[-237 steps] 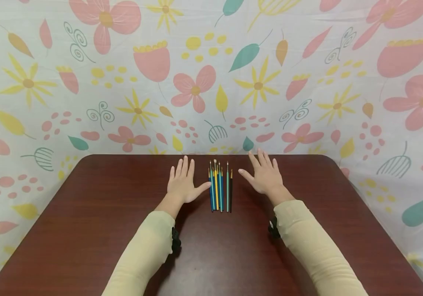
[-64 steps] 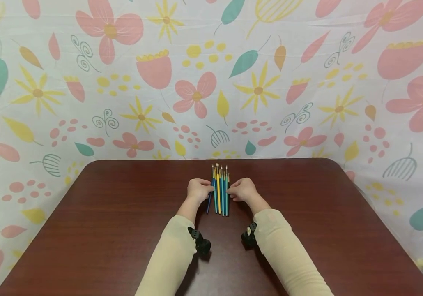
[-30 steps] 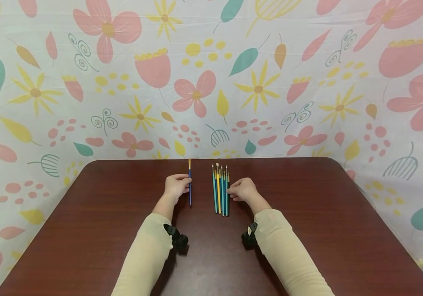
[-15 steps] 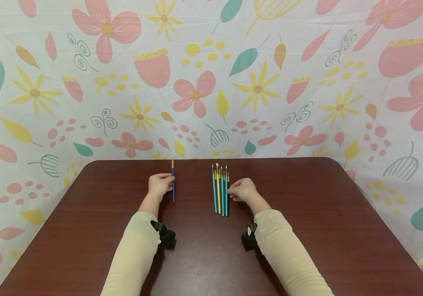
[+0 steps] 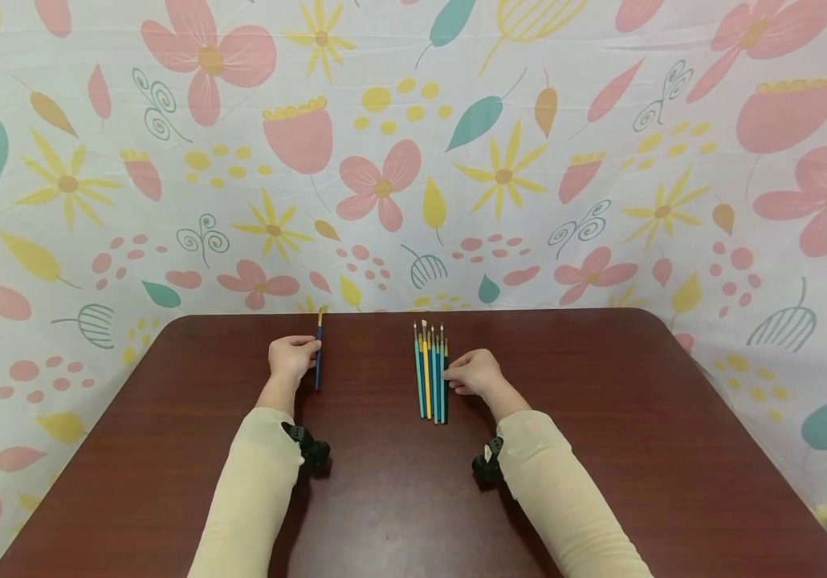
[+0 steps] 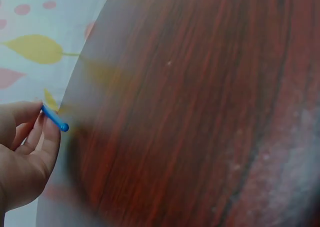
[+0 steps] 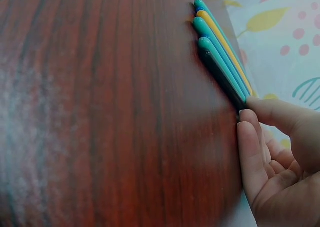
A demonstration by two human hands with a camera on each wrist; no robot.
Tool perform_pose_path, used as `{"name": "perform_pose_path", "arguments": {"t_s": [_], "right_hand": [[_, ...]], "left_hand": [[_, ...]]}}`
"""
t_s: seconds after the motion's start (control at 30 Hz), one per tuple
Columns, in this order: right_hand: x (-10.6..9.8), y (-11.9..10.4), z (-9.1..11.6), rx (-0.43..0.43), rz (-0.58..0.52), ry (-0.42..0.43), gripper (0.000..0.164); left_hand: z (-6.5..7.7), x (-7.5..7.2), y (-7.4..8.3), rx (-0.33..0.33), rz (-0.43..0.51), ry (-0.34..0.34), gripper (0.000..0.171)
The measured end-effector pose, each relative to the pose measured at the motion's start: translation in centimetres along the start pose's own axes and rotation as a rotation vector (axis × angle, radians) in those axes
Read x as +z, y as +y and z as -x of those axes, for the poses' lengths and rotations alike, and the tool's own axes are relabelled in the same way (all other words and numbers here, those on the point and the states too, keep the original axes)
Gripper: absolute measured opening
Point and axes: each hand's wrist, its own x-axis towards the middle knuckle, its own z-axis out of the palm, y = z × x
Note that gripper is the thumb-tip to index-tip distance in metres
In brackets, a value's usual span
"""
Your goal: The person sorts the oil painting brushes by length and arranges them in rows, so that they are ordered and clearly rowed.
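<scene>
Left of the head frame's centre, the left hand (image 5: pixel 291 356) pinches a blue paintbrush (image 5: pixel 318 371) in its grip; near centre, the right hand's (image 5: pixel 476 371) grip pinches a black brush (image 7: pixel 220 82) (rightmost in the row of brushes (image 5: pixel 426 373) on the counter (image 5: pixel 399 498))

A glossy reddish-brown table (image 5: pixel 399 506) bears a row of paintbrushes (image 5: pixel 428 381).

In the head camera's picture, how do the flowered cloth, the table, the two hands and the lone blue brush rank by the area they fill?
Largest to smallest:
1. Flowered cloth
2. Table
3. Left hand and right hand: too alike to rank
4. Blue brush: long but very thin
</scene>
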Motion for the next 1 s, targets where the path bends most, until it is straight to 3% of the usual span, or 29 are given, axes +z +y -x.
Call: {"name": "perform_pose_path", "arguments": {"t_s": [0.4,0.67,1.0], "right_hand": [[0.1,0.1,-0.1,0.007,-0.011,0.002,0.023],[0.0,0.0,0.0,0.012,-0.021,0.004,0.023],[0.0,0.1,0.0,0.010,-0.018,0.001,0.025]], "left_hand": [[-0.5,0.7,0.2,-0.015,-0.038,0.149,0.023],[-0.5,1.0,-0.1,0.015,-0.151,0.163,0.023],[0.0,1.3,-0.4,0.014,-0.180,0.230,0.021]]}}
